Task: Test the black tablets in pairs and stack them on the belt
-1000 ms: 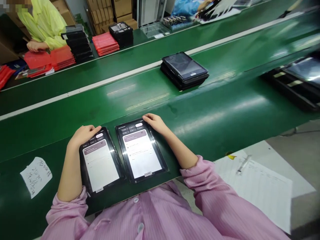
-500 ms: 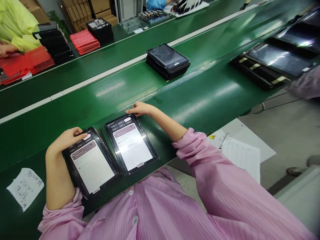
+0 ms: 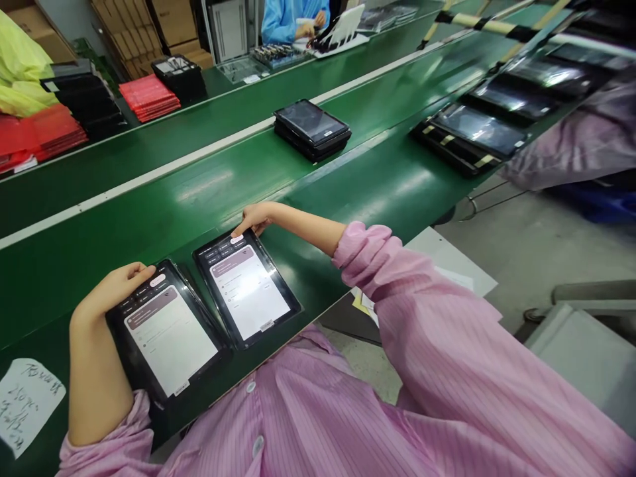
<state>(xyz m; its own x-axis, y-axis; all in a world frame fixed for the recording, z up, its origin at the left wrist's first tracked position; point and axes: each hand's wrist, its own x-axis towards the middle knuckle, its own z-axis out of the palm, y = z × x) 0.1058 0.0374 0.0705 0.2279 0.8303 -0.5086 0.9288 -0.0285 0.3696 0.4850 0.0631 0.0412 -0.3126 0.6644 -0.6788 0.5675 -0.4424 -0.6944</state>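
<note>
Two lit tablets lie side by side on the green bench before me, both showing a pale page under dark quick-settings tiles. My left hand (image 3: 122,283) grips the upper edge of the left tablet (image 3: 169,341), thumb at the top of the screen and fingers curled at the edge. At the right tablet (image 3: 251,291), my right hand (image 3: 254,218) holds the top edge, its thumb by the light oval tile and its other fingers bent at the corner. Both tablets seem slightly raised on something dark, mostly hidden beneath them.
Beyond my hands, a stack of dark tablets (image 3: 312,129) sits on the green belt (image 3: 209,182). More tablets (image 3: 477,129) line the bench at right, beside a person's sleeve (image 3: 581,146). A handwritten note (image 3: 30,404) lies left. Across the belt are red pouches (image 3: 149,99) and a blue-sleeved co-worker (image 3: 281,23).
My left thumb has drawn back from the oval tile to the tablet's top edge. My right thumb has come down onto the top of its screen. The view has swung right.
</note>
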